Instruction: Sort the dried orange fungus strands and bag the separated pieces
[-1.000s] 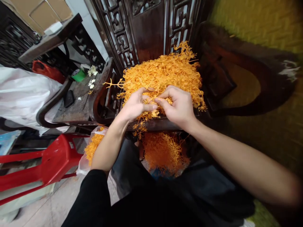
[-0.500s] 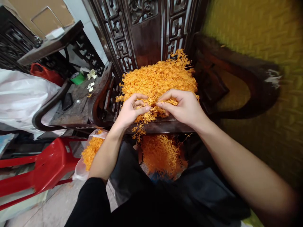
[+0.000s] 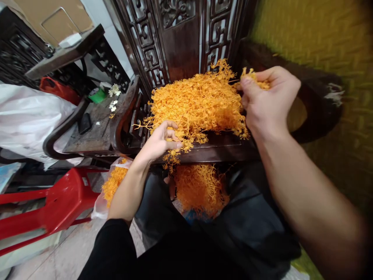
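Observation:
A large pile of curly orange plastic pieces (image 3: 195, 101) lies on the dark wooden chair seat (image 3: 215, 149). My right hand (image 3: 269, 93) is raised beside the pile's right end, its fingers closed on a small bunch of orange pieces (image 3: 253, 77). At the pile's front left edge rests my left hand (image 3: 163, 142), thumb and fingers apart, touching or just beside the strands; no held piece can be made out in it. Some strands hang over the seat's front edge below it. More orange pieces (image 3: 201, 190) fill a container between my knees.
A plastic bag (image 3: 100, 206) with orange pieces stands by my left forearm, beside a red plastic stool (image 3: 64, 194). On the wooden side table (image 3: 87, 140) lie a black phone (image 3: 84, 123), a green tape roll (image 3: 97, 95) and pale small pieces. A carved backrest rises behind the pile.
My right hand has moved right and up from the front of the pile, carrying orange pieces. My left hand has stayed near the front left edge, its fingers slightly lower.

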The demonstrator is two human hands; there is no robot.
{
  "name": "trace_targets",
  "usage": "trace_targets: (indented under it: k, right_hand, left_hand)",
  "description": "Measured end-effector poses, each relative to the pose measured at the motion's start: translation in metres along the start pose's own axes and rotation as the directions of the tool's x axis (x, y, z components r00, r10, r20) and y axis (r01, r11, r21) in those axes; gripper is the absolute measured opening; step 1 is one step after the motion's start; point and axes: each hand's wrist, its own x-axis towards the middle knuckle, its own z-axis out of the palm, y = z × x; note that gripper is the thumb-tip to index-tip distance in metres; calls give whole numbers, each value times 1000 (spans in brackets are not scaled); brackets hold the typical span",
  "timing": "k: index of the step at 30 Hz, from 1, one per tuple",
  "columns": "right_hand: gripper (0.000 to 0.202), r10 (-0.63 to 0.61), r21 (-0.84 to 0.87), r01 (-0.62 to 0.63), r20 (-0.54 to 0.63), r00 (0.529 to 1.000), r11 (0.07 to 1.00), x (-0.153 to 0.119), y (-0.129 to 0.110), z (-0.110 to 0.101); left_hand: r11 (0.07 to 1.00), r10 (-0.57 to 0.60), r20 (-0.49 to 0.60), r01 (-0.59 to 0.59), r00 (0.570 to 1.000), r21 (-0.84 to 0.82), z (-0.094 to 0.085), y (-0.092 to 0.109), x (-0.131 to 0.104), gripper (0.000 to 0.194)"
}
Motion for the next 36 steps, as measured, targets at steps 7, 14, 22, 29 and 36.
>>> trace_targets:
  k: [7,14,22,29,36]
  right_hand:
    - [17,42,73,-120,662,748,990,-39,-33,6]
    - [10,22,-83,37,612,790,996,-49,-32,25]
    - [28,241,3,-241,-47,969,971,7,-3,25]
    - [26,555,302,-609,253,793,733,12,-14,-11]
    - [27,508,230,-841,708,490,490,-32,-32,9]
  left_hand:
    - [949,226,-62,-205,972,239,11,5,-9,96]
    - [955,207,-44,-192,977,226,16,5,-8,99]
    - [924,149,101,-175,984,339,10,4,-11,93]
    - [983,159,-222,-175,962,-51,-7,-15,6,54]
    - [949,86,-383,-193,920,-250,1,-18,18,33]
